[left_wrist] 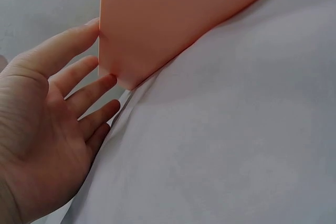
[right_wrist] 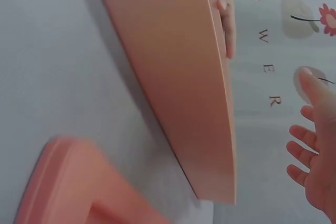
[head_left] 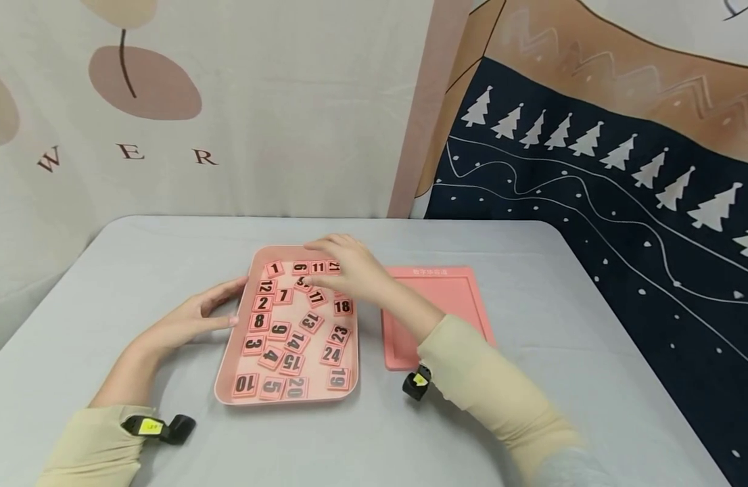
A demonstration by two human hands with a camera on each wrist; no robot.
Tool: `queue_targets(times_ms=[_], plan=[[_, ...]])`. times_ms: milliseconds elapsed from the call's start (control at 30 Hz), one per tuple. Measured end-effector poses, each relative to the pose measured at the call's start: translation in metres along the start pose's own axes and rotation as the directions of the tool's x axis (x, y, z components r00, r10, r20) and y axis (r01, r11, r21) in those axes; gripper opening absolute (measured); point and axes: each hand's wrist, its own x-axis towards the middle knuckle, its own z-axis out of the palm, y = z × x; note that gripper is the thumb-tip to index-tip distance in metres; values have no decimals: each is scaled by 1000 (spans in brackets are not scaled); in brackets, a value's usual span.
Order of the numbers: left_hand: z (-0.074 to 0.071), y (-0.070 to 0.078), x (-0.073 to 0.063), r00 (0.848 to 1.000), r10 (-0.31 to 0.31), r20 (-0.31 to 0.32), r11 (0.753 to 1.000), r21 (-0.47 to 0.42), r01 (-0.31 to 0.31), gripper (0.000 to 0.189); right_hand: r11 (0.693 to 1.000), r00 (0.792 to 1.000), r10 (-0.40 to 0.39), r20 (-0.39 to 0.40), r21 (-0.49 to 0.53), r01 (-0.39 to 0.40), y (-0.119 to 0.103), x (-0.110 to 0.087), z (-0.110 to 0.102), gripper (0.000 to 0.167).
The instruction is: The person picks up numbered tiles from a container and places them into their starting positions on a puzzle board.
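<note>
A shallow pink tray [head_left: 276, 253] holds several loose pink number tiles, some turned sideways or upside down. My left hand [head_left: 182, 325] is at the tray's left side, thumb and fingers apart. In the left wrist view, fingertips of that left hand [left_wrist: 47, 145] touch the tray's outer wall [left_wrist: 173, 14]. Over the far right part of the tray hovers my right hand [head_left: 349, 267], fingers spread and nothing visible in them. It partly covers a tile [head_left: 301, 283] by its thumb and others in the top right corner. The right wrist view shows the right hand [right_wrist: 325, 166] above the rim.
Right of the tray, partly under my right forearm, lies a flat pink frame board [head_left: 437, 297] with a raised border. Both rest on a table [head_left: 374, 439] covered in pale grey cloth. Printed curtains [head_left: 301, 122] hang behind the table's far edge. Each sleeve carries a small black wrist camera [head_left: 157, 427].
</note>
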Motion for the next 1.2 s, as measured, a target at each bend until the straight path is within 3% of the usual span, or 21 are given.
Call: queue_targets(times_ms=[233, 467, 800, 967, 1200], plan=[[0, -1, 0, 1000, -14, -1, 1000, 6, 14, 70, 1000, 999, 2, 39, 14, -3, -6, 20, 19, 54], [-1, -1, -1, 1000, -21, 4, 1000, 10, 21, 70, 994, 993, 77, 90, 76, -84, -3, 36, 38, 49], [-2, 0, -1, 1000, -19, 8, 1000, 13, 19, 70, 988, 978, 134, 161, -101, -119, -6, 54, 53, 53], [-2, 1, 0, 1000, -13, 12, 1000, 10, 13, 70, 979, 964, 176, 198, -137, -151, -5, 61, 57, 52], [1, 1, -1, 1000, -3, 19, 1000, -15, 3, 71, 967, 957, 182, 225, -215, -133, 0, 71, 59, 51]])
